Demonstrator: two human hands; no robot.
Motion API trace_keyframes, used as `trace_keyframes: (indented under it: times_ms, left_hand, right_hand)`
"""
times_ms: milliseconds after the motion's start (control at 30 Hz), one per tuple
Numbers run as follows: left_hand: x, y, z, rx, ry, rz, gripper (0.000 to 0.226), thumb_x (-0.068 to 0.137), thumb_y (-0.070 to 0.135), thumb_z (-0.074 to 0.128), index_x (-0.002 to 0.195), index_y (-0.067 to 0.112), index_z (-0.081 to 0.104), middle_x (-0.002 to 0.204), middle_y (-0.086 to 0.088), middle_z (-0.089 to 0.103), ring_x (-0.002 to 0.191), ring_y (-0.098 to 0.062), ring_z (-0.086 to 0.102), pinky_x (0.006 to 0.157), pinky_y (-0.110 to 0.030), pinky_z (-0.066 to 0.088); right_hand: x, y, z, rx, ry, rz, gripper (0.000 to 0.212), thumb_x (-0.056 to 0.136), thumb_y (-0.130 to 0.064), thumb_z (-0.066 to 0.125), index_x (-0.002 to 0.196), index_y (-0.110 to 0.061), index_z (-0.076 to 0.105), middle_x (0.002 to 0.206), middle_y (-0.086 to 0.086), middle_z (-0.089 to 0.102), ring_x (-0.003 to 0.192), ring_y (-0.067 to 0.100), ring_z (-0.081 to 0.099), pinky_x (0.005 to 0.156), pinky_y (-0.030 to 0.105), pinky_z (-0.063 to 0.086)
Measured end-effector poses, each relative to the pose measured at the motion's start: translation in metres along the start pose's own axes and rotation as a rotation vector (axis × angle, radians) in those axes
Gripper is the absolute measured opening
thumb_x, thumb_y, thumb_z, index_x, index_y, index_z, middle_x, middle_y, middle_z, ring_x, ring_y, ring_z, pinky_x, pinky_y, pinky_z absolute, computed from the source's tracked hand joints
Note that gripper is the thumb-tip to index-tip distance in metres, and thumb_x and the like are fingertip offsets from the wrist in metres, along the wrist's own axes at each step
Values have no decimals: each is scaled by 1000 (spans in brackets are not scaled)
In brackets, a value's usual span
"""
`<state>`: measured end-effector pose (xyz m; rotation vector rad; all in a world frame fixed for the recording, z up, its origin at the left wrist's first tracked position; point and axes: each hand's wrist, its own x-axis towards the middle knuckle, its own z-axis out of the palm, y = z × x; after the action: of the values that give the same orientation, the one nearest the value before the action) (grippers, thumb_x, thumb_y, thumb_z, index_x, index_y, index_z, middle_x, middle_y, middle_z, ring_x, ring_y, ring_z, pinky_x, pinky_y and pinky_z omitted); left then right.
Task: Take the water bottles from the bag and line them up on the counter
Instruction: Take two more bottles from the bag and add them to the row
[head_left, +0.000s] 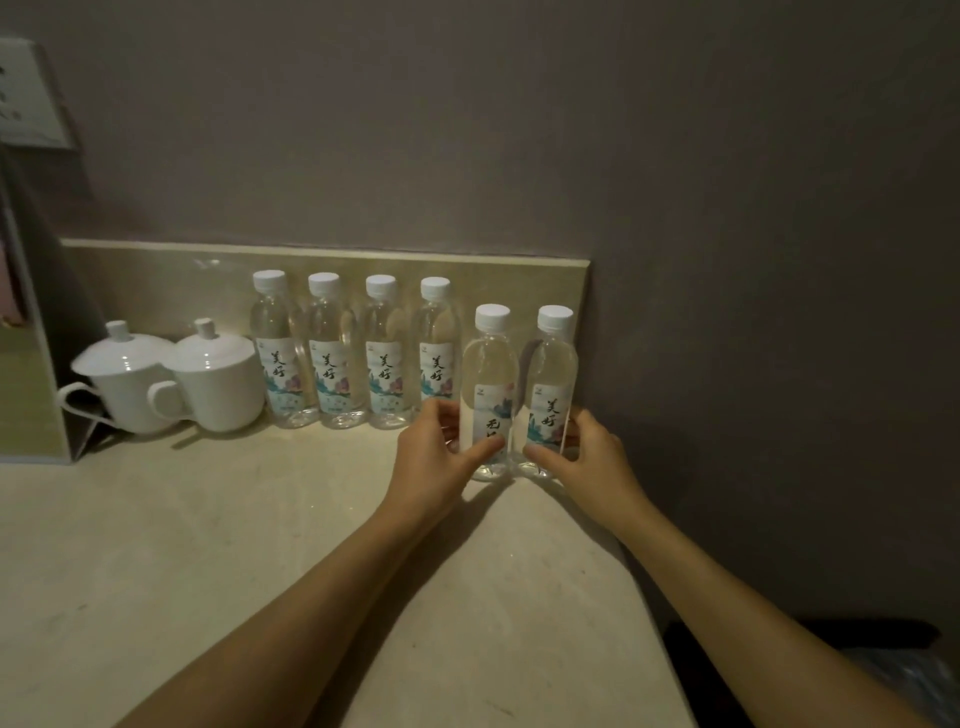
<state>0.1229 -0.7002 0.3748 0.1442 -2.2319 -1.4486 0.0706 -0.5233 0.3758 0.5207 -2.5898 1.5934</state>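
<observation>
Prob. hotel rm: lidded cups (171, 376) + guest water bottles (356, 353) on counter (208, 545).

Six water bottles (382, 353), two lidded cups (218, 374).

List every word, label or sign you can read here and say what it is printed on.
"美好": brush characters on the labels of the four back-row water bottles.
"美好": label of the bottle in the right hand, right front bottle.
Bottle in the left hand, left front bottle: label turned, first character looks like "无", the rest hidden by the thumb.
Small print on all labels: too blurred.
Framed sign at upper left: unreadable.
</observation>
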Motion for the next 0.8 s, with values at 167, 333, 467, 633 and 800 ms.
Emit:
trace_keyframes:
  times_ms: [167,333,467,633,800]
  left_hand:
    - [1,0,-9,212,-37,31,60,70,46,85,112,18,53,102,7,63,93,-7,61,81,-23,53]
    - [2,-1,-11,356,-41,28,48,74,46,80,103,22,50,73,7,66,66,-3,64,57,-20,50]
    - [4,-3,-6,398,-73,80,39,82,45,74,102,26,47,74,8,64,66,-3,63,61,-25,56]
    - [12,-4,-5,457,-94,119,37,87,42,69,108,19,49,84,5,66,73,-8,63,71,-32,57]
    - [18,-3,0,449,-85,126,42,89,39,68,117,14,49,89,2,66,75,-10,62,78,-37,58]
  right_hand:
    - [-4,5,1,-83,35,3,57,80,-35,76,128,-21,50,117,-5,58,109,15,59,80,23,55]
    - [-6,-2,4,-62,72,22,52,79,-29,77,123,-15,52,125,4,59,110,18,59,89,36,54]
    - [-5,-6,5,-18,86,40,49,81,-24,76,123,-12,53,125,5,61,109,19,61,87,33,55]
    - [1,-5,10,-12,122,29,47,81,-24,76,121,-10,55,122,7,63,106,20,63,86,35,56]
    - [11,-2,12,-30,140,27,45,80,-25,78,117,-11,57,118,6,65,99,18,64,71,22,51]
